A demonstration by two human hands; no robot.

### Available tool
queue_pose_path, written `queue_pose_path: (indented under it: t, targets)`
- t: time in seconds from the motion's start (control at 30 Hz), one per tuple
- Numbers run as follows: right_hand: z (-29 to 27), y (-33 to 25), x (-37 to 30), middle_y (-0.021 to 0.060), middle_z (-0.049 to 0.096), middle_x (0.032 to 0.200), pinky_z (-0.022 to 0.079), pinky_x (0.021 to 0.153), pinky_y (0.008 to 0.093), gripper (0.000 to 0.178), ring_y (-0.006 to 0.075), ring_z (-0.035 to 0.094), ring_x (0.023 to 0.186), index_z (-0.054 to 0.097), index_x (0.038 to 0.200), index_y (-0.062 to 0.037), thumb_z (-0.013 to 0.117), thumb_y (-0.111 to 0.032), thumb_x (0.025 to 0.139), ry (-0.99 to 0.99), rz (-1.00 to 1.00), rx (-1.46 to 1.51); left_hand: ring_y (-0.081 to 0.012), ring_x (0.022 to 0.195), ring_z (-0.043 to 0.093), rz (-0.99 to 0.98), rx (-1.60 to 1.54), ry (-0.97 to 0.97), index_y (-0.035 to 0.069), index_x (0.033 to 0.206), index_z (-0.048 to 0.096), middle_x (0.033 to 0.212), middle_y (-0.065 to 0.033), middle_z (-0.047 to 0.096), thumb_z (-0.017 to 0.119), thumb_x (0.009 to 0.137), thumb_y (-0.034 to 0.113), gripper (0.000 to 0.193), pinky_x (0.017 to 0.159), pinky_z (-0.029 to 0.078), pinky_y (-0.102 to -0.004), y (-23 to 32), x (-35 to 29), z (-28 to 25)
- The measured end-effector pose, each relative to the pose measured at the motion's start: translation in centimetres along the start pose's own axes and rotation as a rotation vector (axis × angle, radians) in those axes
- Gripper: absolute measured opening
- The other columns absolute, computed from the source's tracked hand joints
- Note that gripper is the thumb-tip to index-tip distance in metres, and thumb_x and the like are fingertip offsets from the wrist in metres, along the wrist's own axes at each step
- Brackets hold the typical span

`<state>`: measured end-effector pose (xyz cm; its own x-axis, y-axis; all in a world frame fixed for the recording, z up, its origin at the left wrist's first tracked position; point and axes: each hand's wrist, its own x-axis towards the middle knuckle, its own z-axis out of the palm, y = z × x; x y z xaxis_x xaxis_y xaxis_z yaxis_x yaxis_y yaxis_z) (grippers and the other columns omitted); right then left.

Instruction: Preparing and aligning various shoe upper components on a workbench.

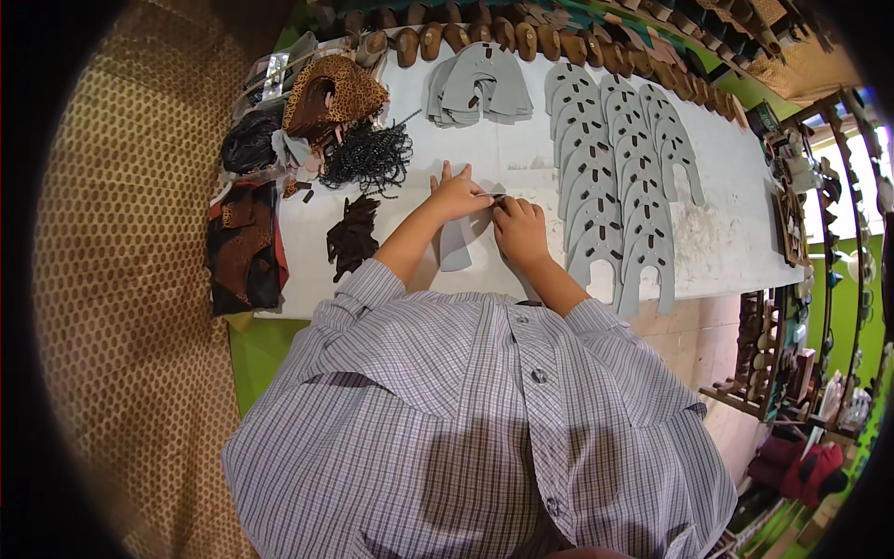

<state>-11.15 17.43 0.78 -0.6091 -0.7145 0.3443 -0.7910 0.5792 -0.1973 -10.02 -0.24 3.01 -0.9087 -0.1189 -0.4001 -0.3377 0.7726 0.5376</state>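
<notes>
Both my hands meet over the white table, around a grey horseshoe-shaped piece [454, 247] of sheet material, probably a shoe upper. My left hand [456, 195] has some fingers stretched away from me, while its thumb side pinches the piece's upper edge. Close on its right, my right hand [519, 226] is closed, fingertips pinched at a small dark strip [498, 199] by that edge. The fingers partly hide the strip and much of the piece. Left of my left forearm lies a pile of dark brown strips [352, 235].
Overlapping rows of grey pieces with dark tabs [591, 186] cover the table on the right. A grey stack [480, 84] lies farther back. Shoe lasts [456, 37] line the far edge. Black cord [368, 154], leopard-print material [335, 93] and dark scraps [247, 247] lie left.
</notes>
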Motion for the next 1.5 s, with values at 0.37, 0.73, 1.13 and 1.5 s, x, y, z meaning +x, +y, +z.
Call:
queue_pose_path:
  t: [0.37, 0.73, 1.13, 1.5]
  targets:
    - [-0.1, -0.3, -0.4, 0.0057, 0.055, 0.103, 0.037, 0.087, 0.0394, 0.021, 0.0224, 0.05, 0.099, 0.062, 0.093, -0.0054, 0.056, -0.015, 0.075, 0.025, 0.027, 0.053, -0.0433, 0.135, -0.002, 0.085, 0.2, 0.062, 0.021, 0.082, 0.073, 0.147, -0.0094, 0.024, 0.059, 0.076, 0.042, 0.026, 0.1, 0.0, -0.0663, -0.7, 1.3, -0.1]
    - [0.0, -0.4, -0.4, 0.0061, 0.055, 0.104, 0.037, 0.087, 0.0401, 0.019, 0.0229, 0.05, 0.101, 0.062, 0.09, -0.0056, 0.057, -0.016, 0.074, 0.001, 0.018, 0.022, -0.0406, 0.136, 0.005, 0.165, 0.181, 0.244, 0.02, 0.068, 0.069, 0.141, -0.0053, 0.036, 0.068, 0.069, 0.032, 0.012, 0.1, -0.001, -0.0674, -1.1, 1.3, 0.9]
    - [-0.2, -0.7, -0.4, 0.0049, 0.055, 0.103, 0.036, 0.087, 0.0386, 0.024, 0.0213, 0.05, 0.099, 0.061, 0.099, -0.0076, 0.054, -0.016, 0.078, 0.038, 0.021, 0.038, -0.0336, 0.137, 0.011, 0.222, 0.258, 0.321, 0.017, 0.065, 0.067, 0.134, -0.0012, 0.044, 0.069, 0.068, 0.026, 0.009, 0.101, 0.0, -0.067, -0.6, 0.6, 0.2]
    - [-0.3, -0.8, -0.3, 0.0037, 0.056, 0.1, 0.038, 0.083, 0.0379, 0.032, 0.0202, 0.051, 0.096, 0.06, 0.111, -0.0135, 0.055, -0.016, 0.08, 0.058, 0.034, 0.023, -0.0343, 0.137, 0.01, 0.16, 0.277, 0.283, 0.017, 0.07, 0.068, 0.137, -0.0024, 0.042, 0.067, 0.072, 0.02, 0.005, 0.1, 0.001, -0.0676, -1.4, 1.3, -0.5]
